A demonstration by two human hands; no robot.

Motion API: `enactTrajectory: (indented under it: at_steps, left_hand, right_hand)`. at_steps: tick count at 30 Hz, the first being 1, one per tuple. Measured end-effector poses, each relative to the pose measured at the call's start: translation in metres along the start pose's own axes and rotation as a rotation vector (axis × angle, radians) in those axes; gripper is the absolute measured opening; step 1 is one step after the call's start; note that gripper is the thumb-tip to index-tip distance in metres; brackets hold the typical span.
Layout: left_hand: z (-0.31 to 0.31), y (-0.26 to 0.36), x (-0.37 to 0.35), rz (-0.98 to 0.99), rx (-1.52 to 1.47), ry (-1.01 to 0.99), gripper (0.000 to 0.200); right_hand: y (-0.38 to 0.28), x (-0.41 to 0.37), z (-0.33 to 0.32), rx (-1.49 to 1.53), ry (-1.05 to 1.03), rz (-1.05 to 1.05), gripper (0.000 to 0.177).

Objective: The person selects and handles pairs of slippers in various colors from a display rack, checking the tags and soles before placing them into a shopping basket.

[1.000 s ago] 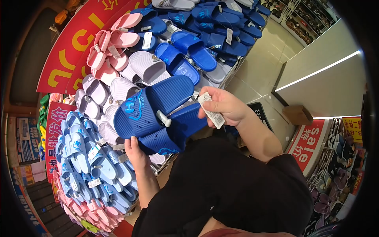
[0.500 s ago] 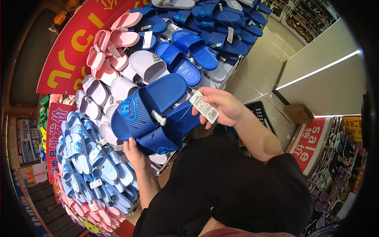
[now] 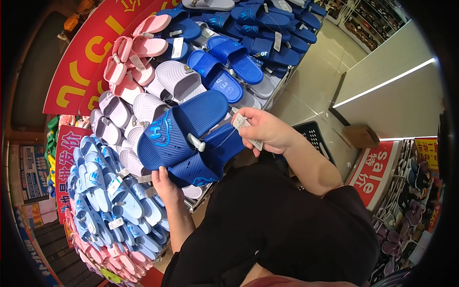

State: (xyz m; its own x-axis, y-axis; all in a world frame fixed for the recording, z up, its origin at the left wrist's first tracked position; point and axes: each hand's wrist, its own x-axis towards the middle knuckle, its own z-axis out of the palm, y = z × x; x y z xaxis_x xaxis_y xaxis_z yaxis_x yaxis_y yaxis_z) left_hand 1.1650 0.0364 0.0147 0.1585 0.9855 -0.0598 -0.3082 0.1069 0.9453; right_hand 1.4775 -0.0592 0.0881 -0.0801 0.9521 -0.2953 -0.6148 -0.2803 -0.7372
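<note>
A pair of dark blue slide sandals [image 3: 198, 115], joined by a white fastener [image 3: 195, 142], is held up above the display. My left hand [image 3: 167, 188] is closed on the pair's lower left edge, its fingers partly hidden beneath the soles. Pinched in my right hand [image 3: 265, 130] is a white price tag [image 3: 241, 122], tied by a thin string to the sandals. The tag is tilted and my fingers cover part of it. Behind the pair lie pale lilac slides [image 3: 179, 81] and brighter blue slides [image 3: 222, 83].
Pink slides [image 3: 150, 47] and more dark blue slides [image 3: 267, 19] fill the upper display. Light blue slides [image 3: 126, 201] hang at lower left beside a red sign [image 3: 71, 143]. A black basket [image 3: 313, 138] is on the floor to the right, near a grey panel [image 3: 387, 81].
The price tag has turned in my right hand, so its printed face shows less. The sandals have shifted slightly to the right; my left hand still holds them.
</note>
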Motion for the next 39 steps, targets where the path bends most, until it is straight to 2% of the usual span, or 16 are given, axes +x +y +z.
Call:
enactTrajectory:
  at_steps: [9, 11, 13, 15, 17, 19, 20, 21, 25, 27, 30, 31, 33, 35, 37, 39]
  left_hand:
    - [0.023, 0.005, -0.010, 0.068, 0.148, 0.091, 0.013]
    - [0.025, 0.003, -0.014, 0.130, 0.246, 0.115, 0.011]
    - [0.028, 0.002, -0.021, 0.178, 0.339, 0.116, 0.011]
    - [0.040, 0.000, -0.027, 0.281, 0.365, 0.046, 0.019]
    - [0.050, -0.009, -0.032, 0.335, 0.412, 0.013, 0.024]
    - [0.051, -0.013, -0.036, 0.308, 0.558, -0.206, 0.032]
    - [0.060, -0.017, -0.037, 0.296, 0.531, -0.283, 0.032]
    - [0.069, -0.019, -0.041, 0.282, 0.509, -0.356, 0.032]
    - [0.094, -0.033, -0.037, 0.218, 0.607, -0.564, 0.030]
    - [0.114, -0.042, -0.036, 0.119, 0.636, -0.648, 0.030]
    - [0.154, -0.053, -0.034, -0.143, 0.842, -0.985, 0.051]
    - [0.164, -0.059, -0.035, -0.276, 0.811, -1.110, 0.062]
    - [0.182, -0.066, -0.040, -0.381, 0.897, -1.205, 0.083]
    - [0.183, -0.077, -0.039, -0.336, 0.967, -1.312, 0.080]
    - [0.179, -0.086, -0.038, -0.444, 0.952, -1.309, 0.076]
    - [0.176, -0.093, -0.037, -0.548, 0.934, -1.292, 0.072]
  right_hand:
    - [0.015, -0.018, -0.016, -0.292, 0.096, -0.026, 0.013]
    - [0.034, -0.020, -0.031, -0.660, 0.213, -0.132, 0.030]
    - [0.053, -0.027, -0.034, -1.219, 0.460, -0.550, 0.038]
    - [0.057, -0.036, -0.032, -1.292, 0.523, -0.706, 0.047]
    - [0.061, -0.048, -0.026, -0.980, 0.293, -0.598, 0.053]
    - [0.066, -0.060, -0.007, -0.471, 0.122, -0.349, 0.056]
    - [0.078, -0.060, -0.010, -0.585, 0.126, -0.395, 0.058]
    - [0.090, -0.058, -0.009, -0.500, 0.179, -0.484, 0.051]
    - [0.101, -0.075, -0.037, -0.050, 0.148, -0.391, 0.027]
    - [0.116, -0.081, -0.055, 0.024, 0.190, -0.452, 0.025]
    - [0.133, -0.099, -0.087, 0.028, 0.546, -0.400, 0.025]
    - [0.123, -0.107, -0.092, 0.253, 0.522, -0.439, 0.029]
    - [0.146, -0.113, -0.130, 0.131, 0.807, -0.257, 0.027]
    - [0.182, -0.111, -0.173, 0.092, 0.955, -0.308, 0.026]
    - [0.224, -0.115, -0.219, -0.146, 1.171, -0.169, 0.035]
    - [0.248, -0.122, -0.259, -0.239, 1.215, 0.064, 0.047]
